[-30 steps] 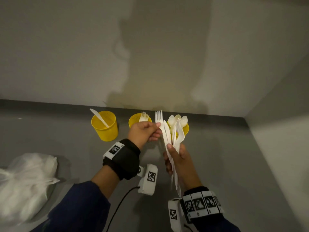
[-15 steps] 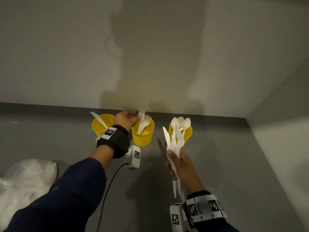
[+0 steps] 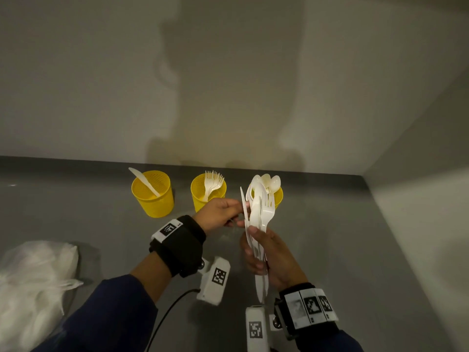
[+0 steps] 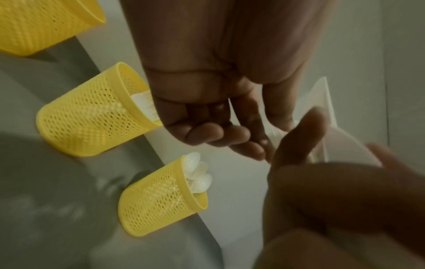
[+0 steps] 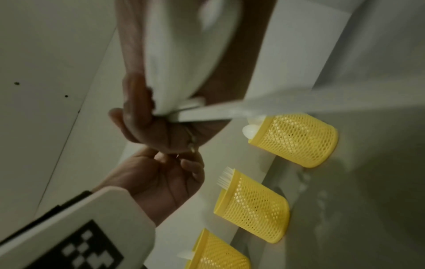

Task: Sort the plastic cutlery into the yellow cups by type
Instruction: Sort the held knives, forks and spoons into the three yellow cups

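Three yellow mesh cups stand in a row by the back wall: the left cup holds one knife, the middle cup forks, the right cup spoons. In front of the right cup, my right hand grips an upright bundle of white cutlery by the handles. My left hand reaches in from the left, and its thumb and fingers pinch a white piece at the bundle's left edge, which looks like a knife. The left wrist view shows the curled fingers against white plastic.
A crumpled white plastic bag lies on the grey counter at the near left. A pale wall runs behind the cups and a side wall closes the right.
My left hand drew a fork from the bundle, set it in the middle cup, and has come back right to the bundle. The right hand kept hold of the bundle.
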`<control>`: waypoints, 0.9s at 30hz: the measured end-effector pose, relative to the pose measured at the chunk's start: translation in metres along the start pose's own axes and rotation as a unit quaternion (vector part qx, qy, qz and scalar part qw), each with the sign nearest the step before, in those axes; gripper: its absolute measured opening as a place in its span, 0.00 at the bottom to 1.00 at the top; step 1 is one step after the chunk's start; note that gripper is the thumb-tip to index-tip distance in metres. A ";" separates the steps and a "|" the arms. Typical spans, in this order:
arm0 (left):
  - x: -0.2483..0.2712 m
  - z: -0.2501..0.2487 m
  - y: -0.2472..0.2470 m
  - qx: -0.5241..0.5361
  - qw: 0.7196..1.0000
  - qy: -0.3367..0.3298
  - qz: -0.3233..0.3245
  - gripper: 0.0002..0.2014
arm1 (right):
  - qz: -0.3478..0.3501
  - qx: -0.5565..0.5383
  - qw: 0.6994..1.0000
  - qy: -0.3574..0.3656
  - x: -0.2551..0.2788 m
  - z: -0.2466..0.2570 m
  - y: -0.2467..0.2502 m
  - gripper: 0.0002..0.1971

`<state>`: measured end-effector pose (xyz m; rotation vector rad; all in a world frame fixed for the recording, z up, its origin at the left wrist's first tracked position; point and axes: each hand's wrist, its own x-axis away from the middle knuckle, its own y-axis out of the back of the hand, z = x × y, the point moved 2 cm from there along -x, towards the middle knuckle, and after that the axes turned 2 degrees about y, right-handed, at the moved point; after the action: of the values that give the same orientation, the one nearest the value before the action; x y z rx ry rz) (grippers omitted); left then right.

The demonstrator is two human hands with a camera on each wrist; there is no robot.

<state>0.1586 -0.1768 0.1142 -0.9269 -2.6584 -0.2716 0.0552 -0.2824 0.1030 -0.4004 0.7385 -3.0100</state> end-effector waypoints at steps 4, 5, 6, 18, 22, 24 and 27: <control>0.001 -0.002 0.001 0.067 0.998 -0.020 0.007 0.13 | 0.035 -0.011 0.999 -0.008 0.000 0.001 -0.004 0.14; 0.001 -0.002 0.003 0.069 0.997 -0.027 0.000 0.14 | 0.038 -0.011 0.999 -0.010 0.000 0.001 -0.004 0.15; 0.000 -0.003 0.006 0.065 0.997 -0.033 -0.017 0.15 | 0.040 -0.012 0.999 -0.013 -0.001 0.000 -0.003 0.15; -0.017 -0.032 0.094 -0.034 0.922 -0.112 -0.369 0.15 | -0.091 0.089 0.991 -0.042 -0.009 -0.004 0.012 0.10; -0.033 -0.012 0.089 -0.162 0.935 -0.035 -0.314 0.20 | -0.105 0.098 0.989 -0.035 -0.011 -0.005 0.010 0.10; -0.035 -0.005 0.087 -0.194 0.934 0.000 -0.300 0.26 | -0.111 0.098 0.989 -0.031 -0.011 -0.004 0.009 0.10; -0.029 0.000 0.074 -0.210 0.925 -0.021 -0.317 0.27 | -0.126 0.098 0.987 -0.010 -0.009 -0.001 0.010 0.11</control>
<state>0.2264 -0.1360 0.1099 -0.1227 -2.9176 -1.0053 0.0631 -0.2899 0.0950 -0.5535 0.4099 -3.2657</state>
